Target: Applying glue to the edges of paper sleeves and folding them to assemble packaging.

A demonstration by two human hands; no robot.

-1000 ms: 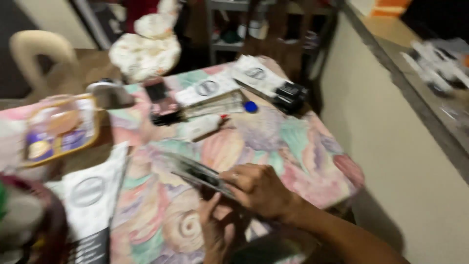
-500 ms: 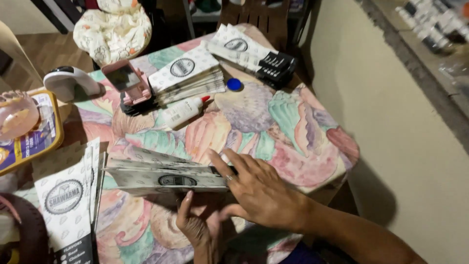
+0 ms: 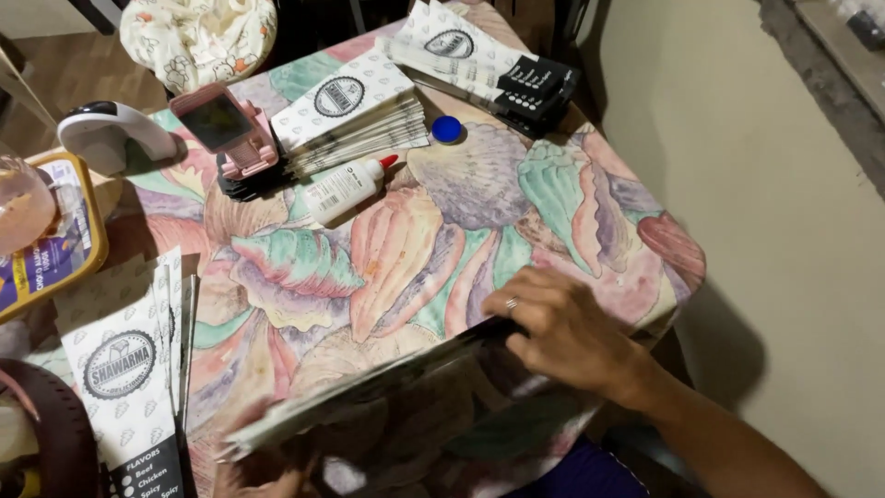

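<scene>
Fingers of right hand curled onto paper-bag stack; left hand blurred, grip unclear.

The table wears a pastel seashell-print cloth. A white glue bottle lies on it, just below a stack of paper sleeves. A blue cap sits right of that stack.

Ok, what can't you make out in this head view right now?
- Left hand: mostly hidden under the paper stack, cut by the bottom edge; grip unreadable.
- Paper stack: motion-blurred, sheet count unclear.
- Right hand: fingertips tucked behind the stack's edge.
- Tray: cut off by the left edge.
</scene>
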